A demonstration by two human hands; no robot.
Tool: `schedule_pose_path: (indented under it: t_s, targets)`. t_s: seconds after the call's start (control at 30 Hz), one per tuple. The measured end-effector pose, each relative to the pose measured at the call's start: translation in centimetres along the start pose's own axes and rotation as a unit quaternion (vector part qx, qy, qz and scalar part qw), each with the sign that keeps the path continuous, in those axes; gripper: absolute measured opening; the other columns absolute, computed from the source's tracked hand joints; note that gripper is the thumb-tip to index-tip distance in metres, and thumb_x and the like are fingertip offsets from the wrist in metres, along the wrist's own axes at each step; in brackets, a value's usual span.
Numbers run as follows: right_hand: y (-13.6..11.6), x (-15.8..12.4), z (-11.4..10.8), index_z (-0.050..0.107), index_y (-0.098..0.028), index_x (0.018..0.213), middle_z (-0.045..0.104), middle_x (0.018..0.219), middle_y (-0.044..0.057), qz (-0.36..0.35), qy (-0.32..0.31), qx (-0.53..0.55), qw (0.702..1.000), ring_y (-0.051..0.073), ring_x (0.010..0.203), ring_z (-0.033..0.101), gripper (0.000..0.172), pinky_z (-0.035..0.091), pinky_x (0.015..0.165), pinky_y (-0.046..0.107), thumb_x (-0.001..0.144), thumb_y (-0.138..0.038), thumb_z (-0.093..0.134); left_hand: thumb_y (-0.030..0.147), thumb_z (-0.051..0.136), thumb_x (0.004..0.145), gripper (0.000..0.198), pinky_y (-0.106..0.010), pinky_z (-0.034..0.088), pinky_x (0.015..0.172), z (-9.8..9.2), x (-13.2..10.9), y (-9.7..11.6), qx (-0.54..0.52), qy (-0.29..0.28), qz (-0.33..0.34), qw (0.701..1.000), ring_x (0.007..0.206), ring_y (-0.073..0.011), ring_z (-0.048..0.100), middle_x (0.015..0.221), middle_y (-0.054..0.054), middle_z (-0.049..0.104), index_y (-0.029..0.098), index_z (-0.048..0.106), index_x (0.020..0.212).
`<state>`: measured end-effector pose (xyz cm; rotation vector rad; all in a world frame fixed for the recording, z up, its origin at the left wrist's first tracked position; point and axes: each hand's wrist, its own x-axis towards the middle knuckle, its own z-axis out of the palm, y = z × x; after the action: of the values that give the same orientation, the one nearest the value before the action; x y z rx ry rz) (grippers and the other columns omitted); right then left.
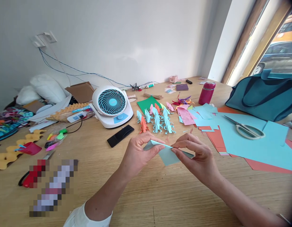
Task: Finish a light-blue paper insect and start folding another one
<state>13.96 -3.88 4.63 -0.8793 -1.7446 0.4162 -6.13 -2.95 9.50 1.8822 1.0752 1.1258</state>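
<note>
Above the near part of the bench (163, 205), head view (the only cam): a pale-blue paper sheet (169, 157) is up off the wood, midway btwn the person's hands. L hand (141, 155) pinches its upper L edge, thumb on the near face, fingers mostly behind; R hand (198, 154) pinches the upper edge further R, thumb and index tips together on it. The two hands are near each other but not touching, both clamped on the same sheet. Its top edge is bent over or creased; lower corner hangs free, pointing down.

Handling, my guess: v. light, thin, bendy, w/ a bit of spring at the fold. Not slippery for dry fingertips, but easy to crumple or tear if pulled hard, & a wrong crease would probably show. Best hold approx. as now: fingertip pinch on the edge, both sides of the crease, no palm squeeze; leave the flat middle alone.

Nearby, just beyond the hands: small folded paper figures (157, 119), mostly pale blue, some orange or pink; prob. crushable, so keep knuckles off. To the R, scissors (251, 130) lie on larger blue sheets (245, 149), well apart from the R hand.
</note>
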Motion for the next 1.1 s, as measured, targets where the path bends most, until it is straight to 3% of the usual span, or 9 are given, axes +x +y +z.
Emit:
schedule_pose_path:
  t_s: [0.2, 0.43, 1.1]
  targets:
    - [-0.9, 0.2, -0.2, 0.065, -0.023, 0.08, 0.064, 0.079, 0.003, -0.013, -0.012, 0.003, 1.0, 0.018, 0.074, 0.058, 0.011, 0.044, 0.068, 0.035, 0.09, -0.02, 0.061, 0.029, 0.074, 0.079, 0.009, -0.026, 0.046, 0.065, -0.1, -0.2, 0.3, -0.02, -0.012, -0.008, 1.0, 0.072, -0.0152, 0.062, 0.077, -0.002, 0.071, 0.02, 0.077, 0.081]
    - [-1.9, 0.7, -0.2, 0.067, -0.026, 0.088, 0.069, 0.082, 0.003, -0.079, -0.018, -0.123, 0.989, 0.019, 0.074, 0.058, 0.007, 0.038, 0.07, 0.037, 0.09, -0.021, 0.062, 0.026, 0.074, 0.08, 0.006, -0.029, 0.048, 0.072, 0.2, -0.5, 0.5, 0.018, 0.009, 0.03, 0.999, 0.076, -0.0175, 0.063, 0.076, -0.004, 0.069, 0.021, 0.078, 0.081]
    - [-2.2, 0.8, 0.5, 0.059, -0.023, 0.082, 0.061, 0.074, 0.001, -0.085, 0.021, -0.106, 0.99, 0.016, 0.068, 0.054, 0.011, 0.033, 0.068, 0.036, 0.091, -0.017, 0.059, 0.024, 0.072, 0.082, 0.008, -0.027, 0.046, 0.072, 0.0, -0.5, 0.6, -0.014, 0.031, 0.048, 0.998, 0.075, -0.0148, 0.061, 0.077, -0.003, 0.066, 0.016, 0.076, 0.081]
